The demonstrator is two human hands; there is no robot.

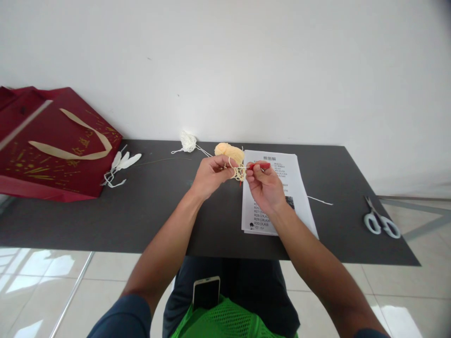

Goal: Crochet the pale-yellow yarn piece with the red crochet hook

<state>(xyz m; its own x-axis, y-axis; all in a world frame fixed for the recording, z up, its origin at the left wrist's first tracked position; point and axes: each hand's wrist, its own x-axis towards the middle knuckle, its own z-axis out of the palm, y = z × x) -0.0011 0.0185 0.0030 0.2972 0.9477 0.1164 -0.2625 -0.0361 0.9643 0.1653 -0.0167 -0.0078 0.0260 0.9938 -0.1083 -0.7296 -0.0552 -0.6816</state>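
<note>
Over the dark table (105, 220), my left hand (210, 175) is closed in a pinch on cream yarn (238, 172), a small looped tangle of strands. My right hand (265, 186) is closed round a red-handled crochet hook (259, 166) whose tip points left into the same yarn. The two hands are almost touching. Just behind them lies a pale yellow crocheted piece or yarn ball (229, 151) on the table. A printed pattern sheet (278, 192) lies under my right hand.
A small white yarn ball (188, 141) trails a strand near the wall. A dark red gift bag (52, 143) lies at the left with white pieces (121, 165) beside it. Scissors (381, 220) lie at the right end. A phone (206, 292) rests on my lap.
</note>
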